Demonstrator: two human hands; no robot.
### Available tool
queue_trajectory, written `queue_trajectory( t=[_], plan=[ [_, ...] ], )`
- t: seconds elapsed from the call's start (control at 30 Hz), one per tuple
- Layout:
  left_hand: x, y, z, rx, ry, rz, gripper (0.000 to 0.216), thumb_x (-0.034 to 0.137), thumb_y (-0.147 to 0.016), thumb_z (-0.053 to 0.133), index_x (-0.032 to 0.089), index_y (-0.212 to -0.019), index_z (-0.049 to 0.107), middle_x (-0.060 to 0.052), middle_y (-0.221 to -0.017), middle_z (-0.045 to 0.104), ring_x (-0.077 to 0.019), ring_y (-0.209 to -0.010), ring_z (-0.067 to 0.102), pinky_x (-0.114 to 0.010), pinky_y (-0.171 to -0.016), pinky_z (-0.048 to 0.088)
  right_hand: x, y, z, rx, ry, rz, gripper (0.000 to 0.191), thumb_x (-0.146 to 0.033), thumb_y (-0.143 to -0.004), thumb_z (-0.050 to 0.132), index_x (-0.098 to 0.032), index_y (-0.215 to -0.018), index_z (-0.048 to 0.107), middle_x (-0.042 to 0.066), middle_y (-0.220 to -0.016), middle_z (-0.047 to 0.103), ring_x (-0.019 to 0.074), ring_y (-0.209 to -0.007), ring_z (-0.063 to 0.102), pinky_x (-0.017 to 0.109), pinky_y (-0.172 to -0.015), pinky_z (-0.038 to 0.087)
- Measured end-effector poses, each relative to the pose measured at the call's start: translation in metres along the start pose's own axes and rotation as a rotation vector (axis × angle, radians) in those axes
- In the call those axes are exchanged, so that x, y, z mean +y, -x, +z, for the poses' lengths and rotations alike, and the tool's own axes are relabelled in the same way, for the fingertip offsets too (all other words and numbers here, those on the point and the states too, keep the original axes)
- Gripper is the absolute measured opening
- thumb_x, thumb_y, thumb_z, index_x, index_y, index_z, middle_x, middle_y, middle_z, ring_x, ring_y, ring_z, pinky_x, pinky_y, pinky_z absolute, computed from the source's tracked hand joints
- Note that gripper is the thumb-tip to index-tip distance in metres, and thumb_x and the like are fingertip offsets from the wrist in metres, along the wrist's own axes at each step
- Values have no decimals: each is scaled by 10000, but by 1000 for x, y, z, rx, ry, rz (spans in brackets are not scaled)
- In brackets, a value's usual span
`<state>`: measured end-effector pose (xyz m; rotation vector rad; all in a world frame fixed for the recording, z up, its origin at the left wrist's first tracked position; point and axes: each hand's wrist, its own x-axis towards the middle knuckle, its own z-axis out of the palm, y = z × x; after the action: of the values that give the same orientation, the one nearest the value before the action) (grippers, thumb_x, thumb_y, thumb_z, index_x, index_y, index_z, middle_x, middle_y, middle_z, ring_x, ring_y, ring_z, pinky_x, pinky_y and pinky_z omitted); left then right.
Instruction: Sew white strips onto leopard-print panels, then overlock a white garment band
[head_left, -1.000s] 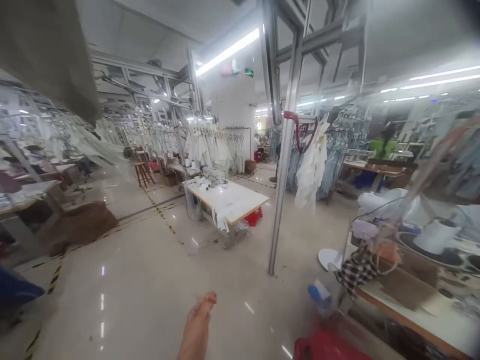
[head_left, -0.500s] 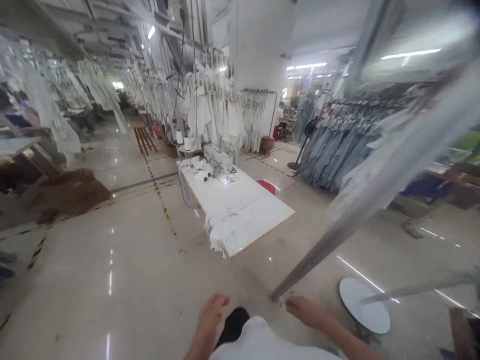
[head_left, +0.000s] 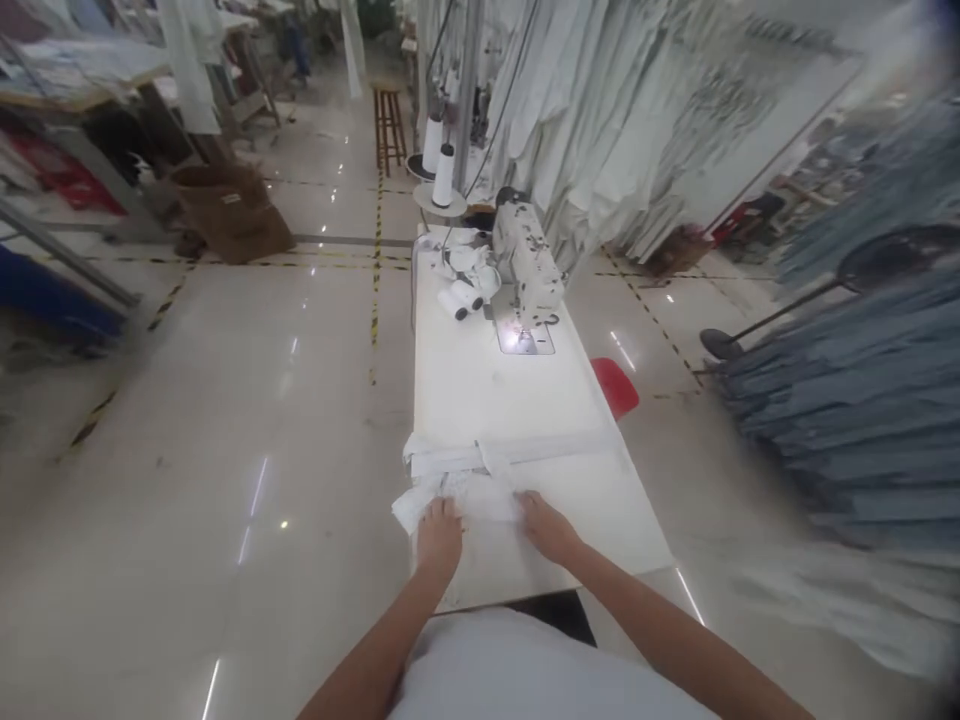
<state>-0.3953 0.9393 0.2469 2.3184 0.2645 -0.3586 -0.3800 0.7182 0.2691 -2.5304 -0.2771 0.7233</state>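
White fabric pieces [head_left: 486, 499] lie bunched across the near half of a white sewing table [head_left: 457, 385]. My left hand [head_left: 440, 537] has its fingers curled over the near left part of the fabric. At the right end, my right hand [head_left: 549, 527] pinches the fabric's edge, its fingertips partly hidden. A longer folded white strip lies just beyond both hands. Farther up the table stands a white sewing machine [head_left: 527, 258] with its needle light on. Beside it are white thread spools [head_left: 459, 298] and a crumpled white bundle.
Thread cones [head_left: 444, 176] stand on a holder at the table's far left. A red seat [head_left: 615, 387] shows past the right edge. White garments [head_left: 592, 120] hang behind the machine, and blue-grey ones [head_left: 847, 400] hang at right. A brown box [head_left: 232, 215] and wooden stool [head_left: 388, 128] stand on the floor.
I have come up to the table, and the view has turned down toward it. Both hands have gone from mid-air onto the white fabric. The slanted pole is out of view.
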Motion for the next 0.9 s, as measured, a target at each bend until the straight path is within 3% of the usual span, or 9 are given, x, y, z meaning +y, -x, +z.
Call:
queue_trajectory(
  t=[0.07,0.2,0.4,0.57,0.67,0.77,0.9],
  plan=[
    [-1,-4,1,-19,-46,-33,168,98,-785,442,136,-890,567,-94,-987,531,-221,-978,491,-374,-880,356,10,-10,-12,-75,-9,-63,338,-36,-735,480,-174,-1036,547,75,-1051,535,196,-922,537,306,-780,418],
    [0,1,-3,-33,-90,-115,123,139,-813,430,142,-760,541,-45,-819,524,-166,-771,519,-290,-711,412,16,-38,-51,-105,-81,-191,121,-68,-770,470,-161,-797,543,19,-821,537,152,-750,511,277,-694,403],
    [19,29,-6,91,-125,-302,101,182,-837,490,123,-772,540,-2,-743,535,-116,-689,530,-270,-666,452,-14,-125,-100,-118,-211,-326,59,-189,-832,509,-150,-801,539,-2,-776,524,133,-707,495,281,-674,407],
    [55,69,8,328,-187,-510,297,332,-856,509,128,-1070,534,-65,-1037,559,-180,-893,565,-353,-754,491,-34,-179,-113,-269,-286,-446,209,-234,-839,557,-136,-1023,543,52,-994,577,141,-777,564,317,-725,469],
    [77,86,25,457,-233,-585,332,334,-854,512,131,-1116,519,-73,-1100,540,-211,-956,552,-387,-796,484,0,-178,-133,-298,-330,-478,372,-169,-818,542,-172,-1182,467,87,-1178,524,142,-846,584,325,-800,472],
    [92,89,46,556,-276,-630,349,326,-857,508,144,-1154,496,-88,-1160,513,-217,-1007,532,-422,-839,463,68,-161,-160,-284,-366,-456,325,-201,-838,469,-214,-1163,482,65,-1142,562,156,-902,588,323,-821,476],
    [116,52,91,623,-318,-567,407,314,-860,484,147,-1229,443,-134,-1314,400,-275,-1194,389,-488,-969,359,163,-123,-190,-232,-395,-382,247,-323,-879,382,-207,-1033,536,68,-1047,604,184,-934,595,337,-816,491]
  ],
)
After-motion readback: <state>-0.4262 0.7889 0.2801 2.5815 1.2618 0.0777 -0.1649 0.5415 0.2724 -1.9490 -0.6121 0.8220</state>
